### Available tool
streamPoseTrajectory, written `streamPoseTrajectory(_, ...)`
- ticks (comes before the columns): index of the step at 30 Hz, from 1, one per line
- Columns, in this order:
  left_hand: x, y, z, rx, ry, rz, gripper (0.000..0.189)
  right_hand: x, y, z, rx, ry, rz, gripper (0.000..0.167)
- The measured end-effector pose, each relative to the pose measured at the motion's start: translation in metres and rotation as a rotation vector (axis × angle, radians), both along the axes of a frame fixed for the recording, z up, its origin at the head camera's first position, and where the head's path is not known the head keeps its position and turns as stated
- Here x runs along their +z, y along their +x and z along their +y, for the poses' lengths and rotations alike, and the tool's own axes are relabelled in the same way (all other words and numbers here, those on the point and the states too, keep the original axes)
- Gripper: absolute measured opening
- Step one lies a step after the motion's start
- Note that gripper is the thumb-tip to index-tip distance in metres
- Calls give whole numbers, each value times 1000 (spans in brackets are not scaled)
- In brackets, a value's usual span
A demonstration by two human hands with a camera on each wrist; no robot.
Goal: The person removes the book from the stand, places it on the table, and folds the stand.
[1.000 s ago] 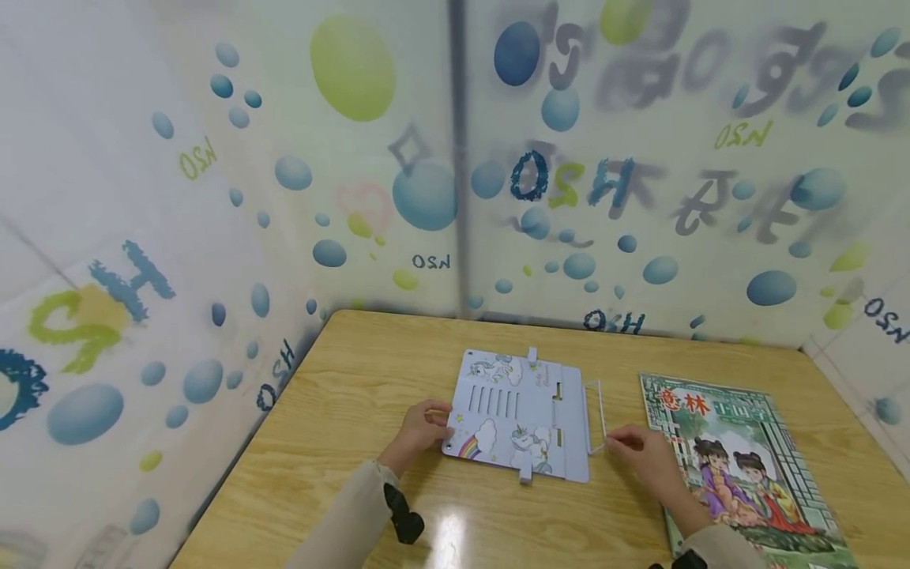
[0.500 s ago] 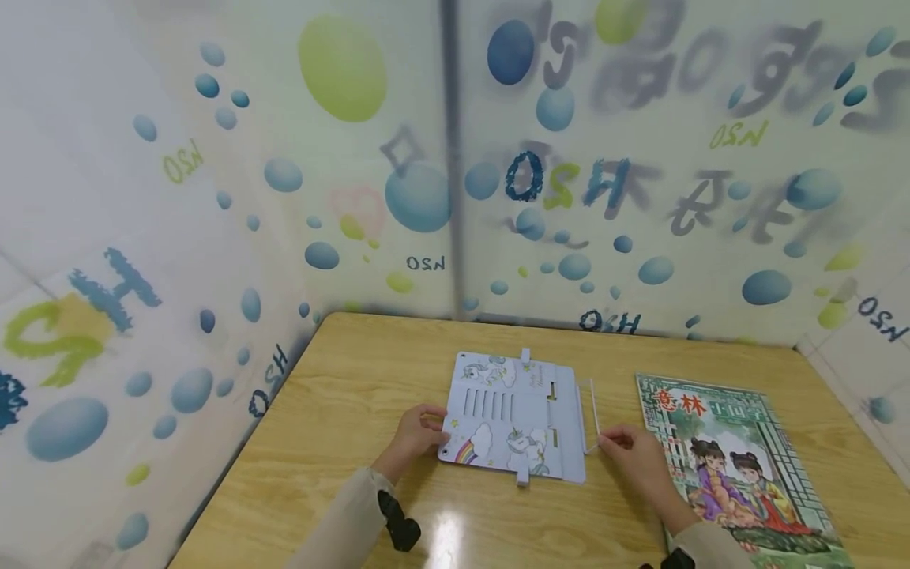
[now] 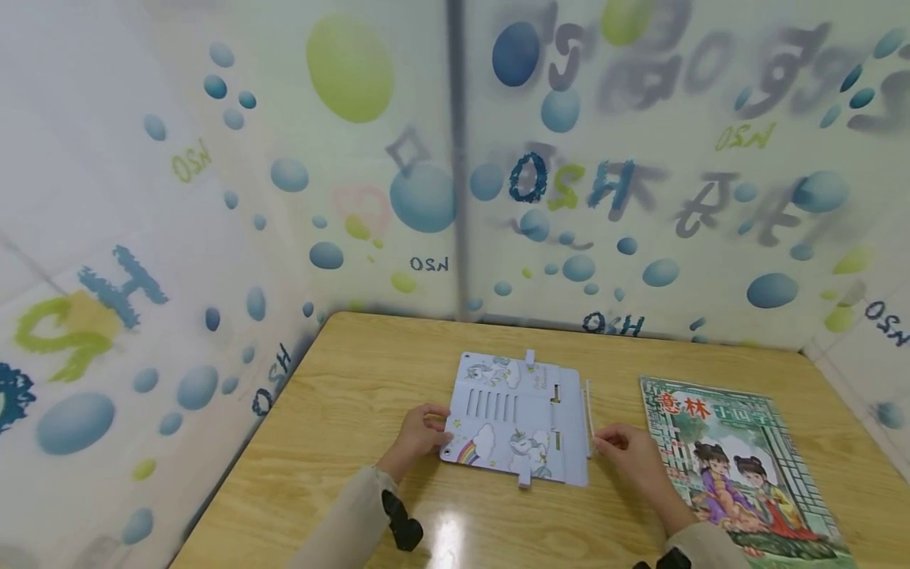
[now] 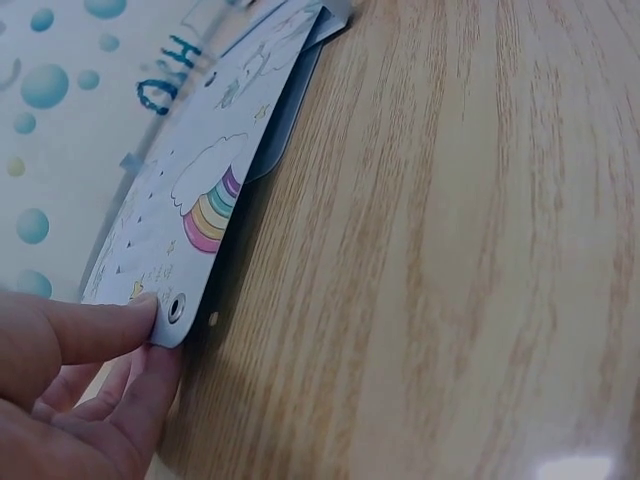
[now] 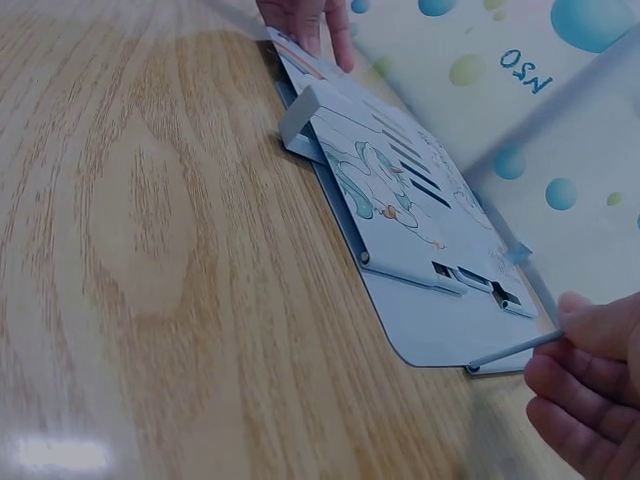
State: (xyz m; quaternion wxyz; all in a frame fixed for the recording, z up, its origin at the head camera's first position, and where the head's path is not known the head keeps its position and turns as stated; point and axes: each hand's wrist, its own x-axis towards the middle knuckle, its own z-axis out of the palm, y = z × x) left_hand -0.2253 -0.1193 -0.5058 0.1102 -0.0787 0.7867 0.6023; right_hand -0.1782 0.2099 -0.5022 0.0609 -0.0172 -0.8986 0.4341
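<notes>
A pale book stand (image 3: 536, 415) with unicorn and rainbow prints and a row of slots lies on the table. My left hand (image 3: 421, 431) pinches its left corner near the metal eyelet; in the left wrist view the thumb (image 4: 110, 328) is on top and the fingers are under the edge. My right hand (image 3: 631, 450) pinches the thin white wire support (image 3: 589, 411) at the stand's right end. In the right wrist view the wire (image 5: 515, 351) slants up from its hinge to the thumb and fingers. Small clips (image 3: 524, 478) stick out at the stand's near and far edges.
An illustrated magazine (image 3: 746, 466) lies on the wooden table (image 3: 341, 395) to the right, beneath or beside my right forearm. A patterned curtain-like wall (image 3: 398, 300) borders the table's back and left sides.
The wire support has swung left, from standing out to the right to close beside the stand's edge. My right hand has shifted slightly left with it; my left hand keeps its grip.
</notes>
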Motion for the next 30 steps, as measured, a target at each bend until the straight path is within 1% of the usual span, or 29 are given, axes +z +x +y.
streamPoseTrajectory(4,-2,1,-1,5,1,-6,36,-1,-1,-2,2,15,-5,6)
streamPoseTrajectory(10,-2,3,2,-15,23,0,36,-6,-4,-7,3,26,-27,5)
streamPoseTrajectory(13,-2,3,3,-24,25,8,36,-8,-3,-8,-20,6,-18,6)
streamPoseTrajectory(18,-3,2,2,-11,25,17,37,-8,-3,-12,-45,-33,-27,9)
streamPoseTrajectory(23,-3,2,1,-9,32,11,37,-6,-4,-16,-41,-46,-48,9)
streamPoseTrajectory(26,-2,2,1,-6,26,6,37,-7,-4,-18,-32,-43,-46,8)
streamPoseTrajectory(30,-1,2,0,8,31,9,37,-12,-7,-24,19,-7,-18,5)
